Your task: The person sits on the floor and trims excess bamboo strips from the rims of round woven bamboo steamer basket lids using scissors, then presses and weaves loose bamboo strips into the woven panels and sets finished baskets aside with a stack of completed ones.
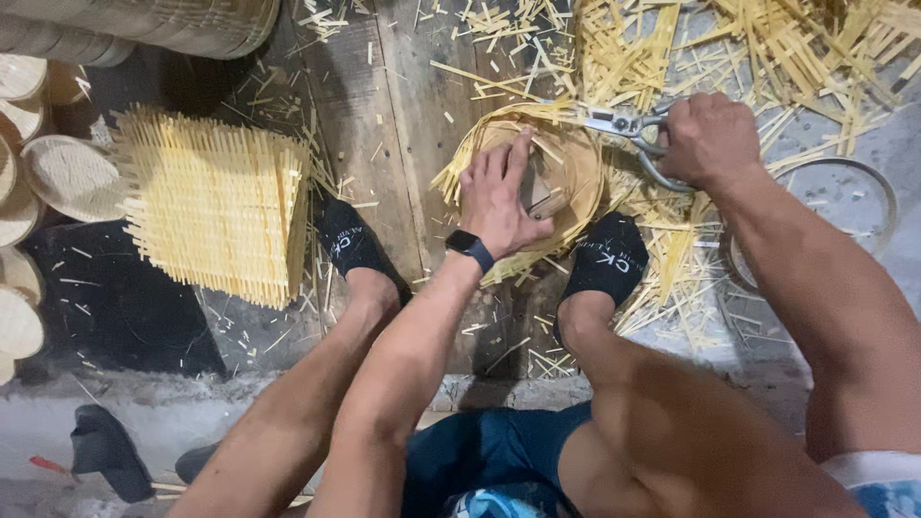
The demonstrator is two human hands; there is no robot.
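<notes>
Mat stack: I see a pile of square woven bamboo mats [216, 201] on the floor, far left.
Left hand: my left hand [499, 197] reaches forward, palm down, fingers spread, pressing flat into the round bamboo basket [576, 173]; its grip is apart.
Basket: on the wooden board [393, 125] between my feet.
Right hand: my right hand [710, 139], fist-curled, grip clamped on the scissors [624, 125], blades at the basket's rim.

The woven bamboo mat stack [216, 206] is showing pale yellow in a fine criss-cross weave. The round basket [537, 182] is glowing straw-tan, the shears [628, 129] are gleaming silver-grey, the socks [606, 257] are showing black with white lettering, the wristwatch [468, 246] is looking black, and the shorts [489, 460] are showing blue.
</notes>
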